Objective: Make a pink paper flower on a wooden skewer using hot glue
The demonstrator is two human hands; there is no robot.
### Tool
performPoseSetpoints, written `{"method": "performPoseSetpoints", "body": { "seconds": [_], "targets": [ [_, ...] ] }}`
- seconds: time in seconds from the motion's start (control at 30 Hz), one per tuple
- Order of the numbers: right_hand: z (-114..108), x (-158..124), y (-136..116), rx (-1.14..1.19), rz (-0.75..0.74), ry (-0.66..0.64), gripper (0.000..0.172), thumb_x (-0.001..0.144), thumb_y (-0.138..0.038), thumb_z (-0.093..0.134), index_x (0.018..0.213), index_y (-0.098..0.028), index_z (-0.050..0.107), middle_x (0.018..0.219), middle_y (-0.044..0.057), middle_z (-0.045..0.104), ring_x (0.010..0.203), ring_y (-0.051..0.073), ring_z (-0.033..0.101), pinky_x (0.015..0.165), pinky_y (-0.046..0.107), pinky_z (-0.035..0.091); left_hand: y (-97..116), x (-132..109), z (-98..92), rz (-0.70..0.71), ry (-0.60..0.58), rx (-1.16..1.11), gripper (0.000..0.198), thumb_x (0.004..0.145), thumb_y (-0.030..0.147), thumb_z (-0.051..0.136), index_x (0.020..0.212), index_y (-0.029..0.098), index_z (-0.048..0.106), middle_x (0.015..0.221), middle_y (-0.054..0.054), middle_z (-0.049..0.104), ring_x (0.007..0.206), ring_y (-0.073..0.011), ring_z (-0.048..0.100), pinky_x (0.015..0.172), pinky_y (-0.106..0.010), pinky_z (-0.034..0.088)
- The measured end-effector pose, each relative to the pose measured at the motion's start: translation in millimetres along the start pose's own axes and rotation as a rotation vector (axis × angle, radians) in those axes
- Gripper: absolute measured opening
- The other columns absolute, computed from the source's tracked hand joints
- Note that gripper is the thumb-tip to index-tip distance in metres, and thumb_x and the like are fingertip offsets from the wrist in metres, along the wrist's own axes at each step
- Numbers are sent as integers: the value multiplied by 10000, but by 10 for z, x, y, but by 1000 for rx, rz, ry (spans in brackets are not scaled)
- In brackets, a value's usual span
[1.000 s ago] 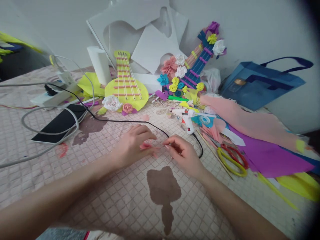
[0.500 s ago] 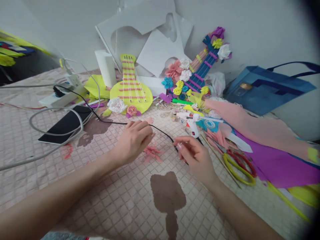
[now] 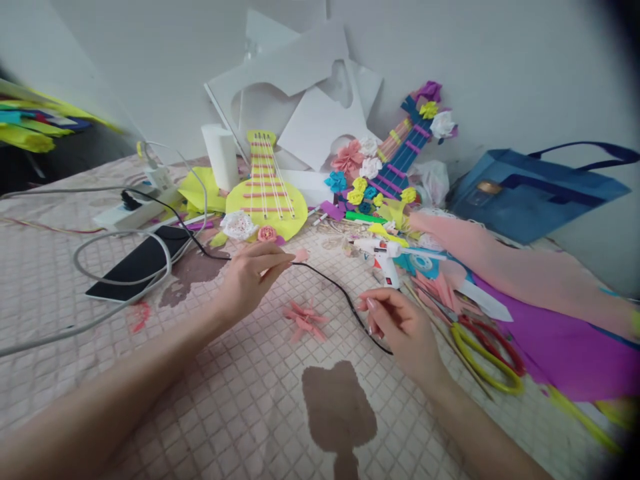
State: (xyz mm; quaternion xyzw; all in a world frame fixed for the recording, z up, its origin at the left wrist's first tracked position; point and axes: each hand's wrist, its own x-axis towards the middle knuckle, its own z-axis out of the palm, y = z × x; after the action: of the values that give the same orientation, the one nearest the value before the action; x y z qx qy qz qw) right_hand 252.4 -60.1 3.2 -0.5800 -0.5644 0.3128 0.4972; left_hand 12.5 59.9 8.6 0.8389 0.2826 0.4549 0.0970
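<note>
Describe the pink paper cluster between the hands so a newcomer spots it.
Find the brown patch on the checked cloth. Just above it, between the left hand and right hand, lies the pink cluster. It is a small star of strips, unlike the flat pink sheet at right.

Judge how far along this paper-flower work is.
Done: a flat pink petal cluster lies on the mat between the hands. In hand: the left hand has its fingertips at a small pink scrap; the right hand curls beside the black cable, apparently empty. Left: the glue gun lies unused, so fixing the petals probably remains.
</note>
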Motion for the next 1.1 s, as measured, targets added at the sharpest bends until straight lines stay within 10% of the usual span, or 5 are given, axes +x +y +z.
{"method": "performPoseSetpoints", "body": {
  "seconds": [0.27, 0.43, 0.6, 0.73, 1.1],
  "targets": [
    [-13, -19, 58, -16, 12, -6, 181, 885, -359, 526, 920, -208, 620, 783, 13, 638, 515, 74, 492, 471, 208, 421, 311, 437, 32, 63, -173, 239, 484, 951, 335, 411, 509, 153, 489, 519, 3, 519, 544, -115, 492, 690, -324, 401],
    [-23, -44, 67, -47, 24, -26, 198, 884, -360, 510, 936, -203, 620, 783, 21, 638, 519, 88, 497, 458, 212, 417, 343, 720, 161, 56, -174, 319, 205, 822, 243, 632, 1017, 189, 604, 1243, -94, 550, 1097, -257, 507, 854, -387, 409],
    [-37, -55, 9, -217, -65, -105, 149, 882, -265, 488, 921, -213, 622, 796, 20, 643, 608, 115, 543, 526, 231, 421, 256, 499, -48, 34, -183, 274, 271, 923, 352, 475, 780, 183, 630, 829, -37, 674, 868, -209, 573, 828, -384, 420],
    [-46, -70, -31, -407, -267, -226, 150, 893, -208, 458, 915, -221, 605, 792, 12, 622, 673, 120, 552, 606, 244, 416, 126, 198, -241, -50, -200, 179, 244, 868, 399, 543, 953, 186, 625, 964, -71, 669, 874, -198, 606, 768, -325, 464],
    [-456, 39, -150, -768, -223, -425, 115, 888, -215, 480, 815, -234, 567, 803, -12, 635, 723, 135, 573, 652, 268, 399, -72, 17, -308, -176, -709, 10, 148, 770, 310, 602, 856, 195, 637, 772, -8, 648, 663, -123, 581, 594, -217, 452]
  ]
}}
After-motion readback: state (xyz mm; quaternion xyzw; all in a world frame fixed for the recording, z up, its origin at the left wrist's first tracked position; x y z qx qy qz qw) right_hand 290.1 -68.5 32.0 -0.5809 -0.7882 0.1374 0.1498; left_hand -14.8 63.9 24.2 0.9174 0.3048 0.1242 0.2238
